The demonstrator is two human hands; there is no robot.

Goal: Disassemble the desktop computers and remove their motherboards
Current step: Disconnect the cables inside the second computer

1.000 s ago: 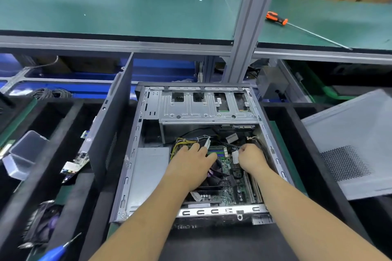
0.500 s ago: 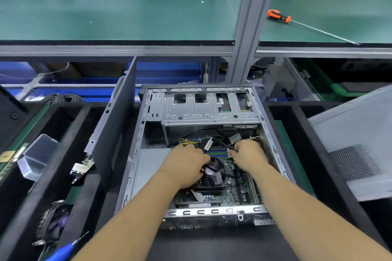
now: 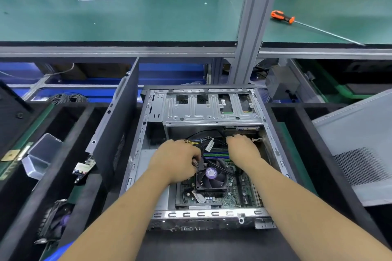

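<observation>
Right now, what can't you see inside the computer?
- Head view: the left hand covers whatever its fingers pinch beside the fan.
- Head view: the right hand's fingertips reach under the drive cage, so its grip is hidden.
- Head view: both forearms cover parts of the motherboard.
- Head view: the fan's sticker text is too small to read.

Bare forearms, no sleeves, gloveless hands.

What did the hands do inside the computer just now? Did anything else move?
The right hand slid away from the person, toward the drive cage. The left hand pulled back a little and now grips black cables beside the cooler fan. The motherboard stays in the case, and the orange screwdriver still lies on the green bench.
</observation>
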